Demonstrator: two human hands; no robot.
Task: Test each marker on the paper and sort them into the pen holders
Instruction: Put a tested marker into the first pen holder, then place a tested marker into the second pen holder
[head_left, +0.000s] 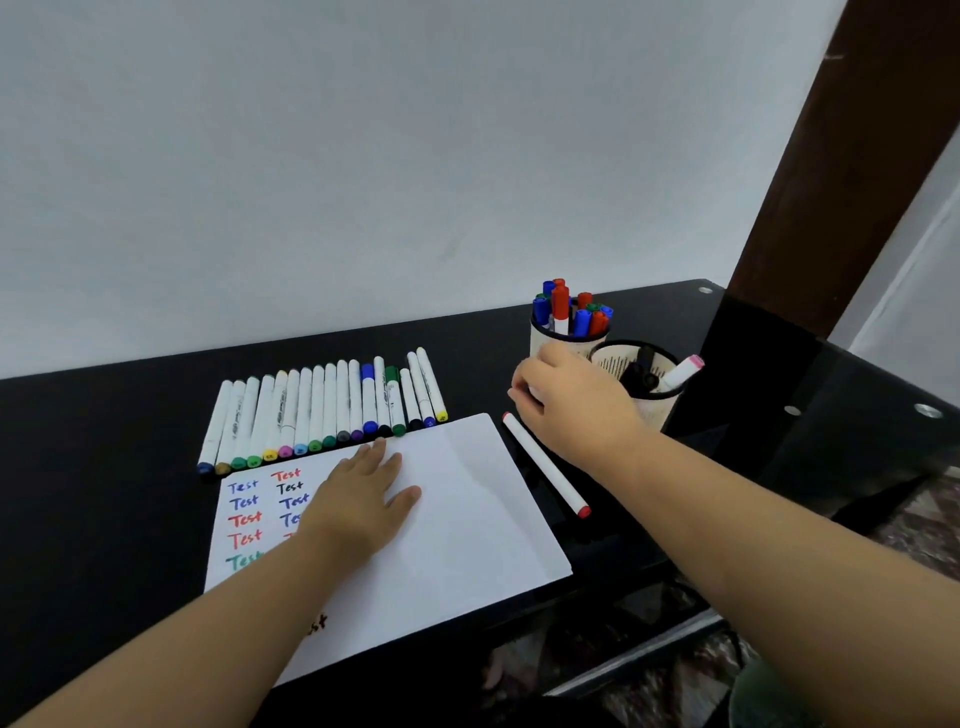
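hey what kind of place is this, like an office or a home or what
Probably a home desk or study corner, though I can't be sure: a black glass-topped table against a plain white wall, a row of markers, and a test paper.

The table (130, 441) is black, glossy and smooth like glass. The paper (467, 519) is white and matt. The markers (322, 410) have smooth white plastic bodies.
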